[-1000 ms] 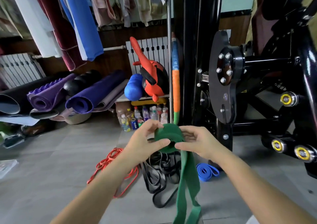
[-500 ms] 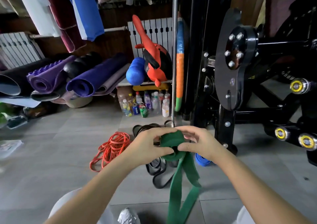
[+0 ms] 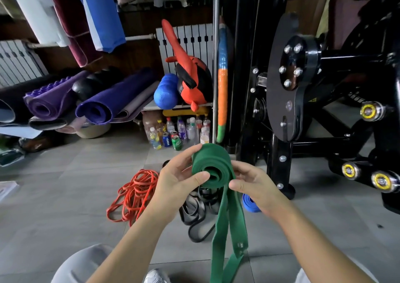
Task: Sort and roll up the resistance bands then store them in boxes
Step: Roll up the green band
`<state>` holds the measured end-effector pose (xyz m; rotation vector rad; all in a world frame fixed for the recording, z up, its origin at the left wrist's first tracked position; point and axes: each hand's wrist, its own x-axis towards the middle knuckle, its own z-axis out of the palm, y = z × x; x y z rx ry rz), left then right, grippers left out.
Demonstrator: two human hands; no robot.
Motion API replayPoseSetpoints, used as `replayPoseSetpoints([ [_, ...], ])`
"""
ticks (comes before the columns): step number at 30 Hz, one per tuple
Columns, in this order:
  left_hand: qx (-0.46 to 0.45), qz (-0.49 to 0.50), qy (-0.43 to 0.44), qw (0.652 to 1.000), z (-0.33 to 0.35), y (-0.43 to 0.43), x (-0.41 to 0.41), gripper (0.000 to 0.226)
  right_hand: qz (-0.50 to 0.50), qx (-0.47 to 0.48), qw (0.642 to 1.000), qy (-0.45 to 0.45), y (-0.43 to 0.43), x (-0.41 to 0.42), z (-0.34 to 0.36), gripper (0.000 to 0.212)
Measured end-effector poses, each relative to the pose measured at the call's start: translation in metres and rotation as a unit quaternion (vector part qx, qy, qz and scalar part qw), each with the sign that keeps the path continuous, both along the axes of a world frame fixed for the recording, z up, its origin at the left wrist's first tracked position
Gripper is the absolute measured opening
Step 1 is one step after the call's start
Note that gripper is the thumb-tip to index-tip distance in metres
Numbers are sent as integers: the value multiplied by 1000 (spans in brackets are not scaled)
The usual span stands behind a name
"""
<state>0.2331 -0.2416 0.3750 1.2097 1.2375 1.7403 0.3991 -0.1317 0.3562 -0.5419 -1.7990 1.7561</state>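
Over grey floor tiles, your left hand [image 3: 177,179] and right hand [image 3: 254,184] pinch the springy green band [image 3: 213,168] coil; keep gripping its rim.

Softly, evenly lit and fairly bright. Only faint shadows on the floor [image 3: 65,196]. Small glints off bolts [image 3: 287,83] at right. Sharp mid-frame; bent and slightly smeared toward the edges, corners most.

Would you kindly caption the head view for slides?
Left hand and right hand coil a green resistance band above orange bands, black bands and a blue band.
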Motion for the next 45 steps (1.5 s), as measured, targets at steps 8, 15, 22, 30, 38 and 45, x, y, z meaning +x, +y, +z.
replayPoseSetpoints([
  [8,-10,-10,-4,1000,-5,0,-8,55,-43,106,993,-37,-1,-6,5,38],
  [15,-2,-33,-82,996,-14,2,-1,57,-28,88,996,3,-6,-11,7,35],
  [22,-114,10,390,914,18,8,-21,41,-2,130,985,-114,1,-4,15,37],
  [30,-134,-82,672,723,29,21,-15,58,33,259,923,-282,12,-8,24,41],
  [38,-61,-3,348,936,14,5,-14,46,42,19,997,-67,11,11,-2,50],
  [45,-55,10,58,997,-10,-5,10,40,9,-42,998,39,1,5,-15,47],
])
